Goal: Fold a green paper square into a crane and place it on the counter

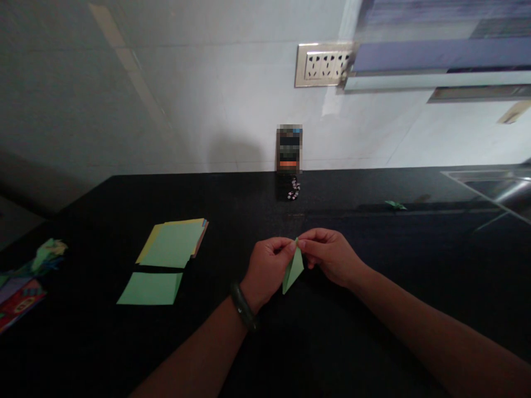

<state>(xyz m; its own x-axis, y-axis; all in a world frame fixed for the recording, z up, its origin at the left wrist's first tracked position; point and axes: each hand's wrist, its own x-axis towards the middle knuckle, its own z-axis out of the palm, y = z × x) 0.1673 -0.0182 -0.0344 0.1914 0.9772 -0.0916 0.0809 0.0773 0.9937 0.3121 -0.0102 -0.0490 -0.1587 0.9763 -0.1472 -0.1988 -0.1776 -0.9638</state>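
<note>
A small piece of folded light green paper (pixel 295 269) is held above the dark countertop, its narrow tip at the top and its wider end hanging toward me. My left hand (pixel 271 268) pinches it near the tip between thumb and forefinger; a dark bangle circles that wrist. From the other side, my right hand (pixel 329 254) grips the same tip with thumb and fingers. The two hands almost meet there, and the fingertips hide the top of the fold. To the left lie a stack of coloured paper (pixel 172 243), green sheet uppermost, and a separate creased green sheet (pixel 151 288).
A phone (pixel 289 149) leans upright against the tiled wall, with a beaded strap (pixel 294 189) before it. A small green folded piece (pixel 395 205) lies right of centre. Crumpled paper (pixel 50 251) and a red packet (pixel 25 304) sit far left. A sink edge (pixel 485 193) is at right.
</note>
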